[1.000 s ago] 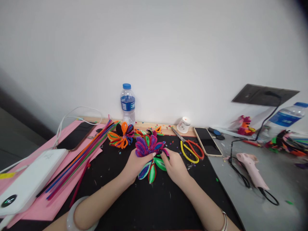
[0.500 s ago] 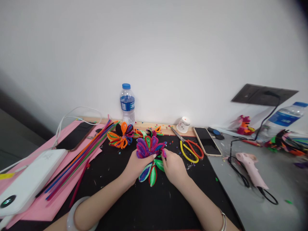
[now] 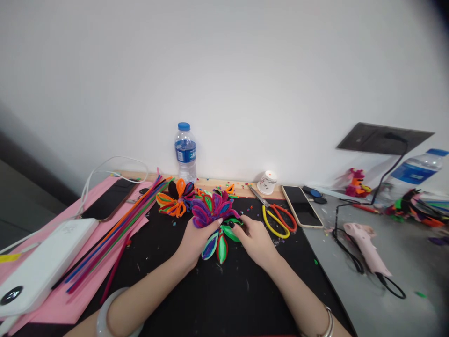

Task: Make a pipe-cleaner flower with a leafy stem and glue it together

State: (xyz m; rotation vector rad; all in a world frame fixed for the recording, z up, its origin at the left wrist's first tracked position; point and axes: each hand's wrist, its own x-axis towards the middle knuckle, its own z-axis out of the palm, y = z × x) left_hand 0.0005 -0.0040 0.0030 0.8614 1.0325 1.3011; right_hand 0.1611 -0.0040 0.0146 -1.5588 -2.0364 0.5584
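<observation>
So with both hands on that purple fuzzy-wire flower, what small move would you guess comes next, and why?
Probably a small pinch or twist at the base. The left hand grips the purple pipe-cleaner flower from below, while the right hand has its fingertips at the green leaf loops beneath the petals. The leaves look splayed, so snugging them to the bloom seems likely.

Left hand (image 3: 191, 242) cupped; right hand (image 3: 257, 239) pinching.

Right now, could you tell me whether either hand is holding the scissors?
No, the scissors lie untouched on the mat beside the right hand.
</observation>
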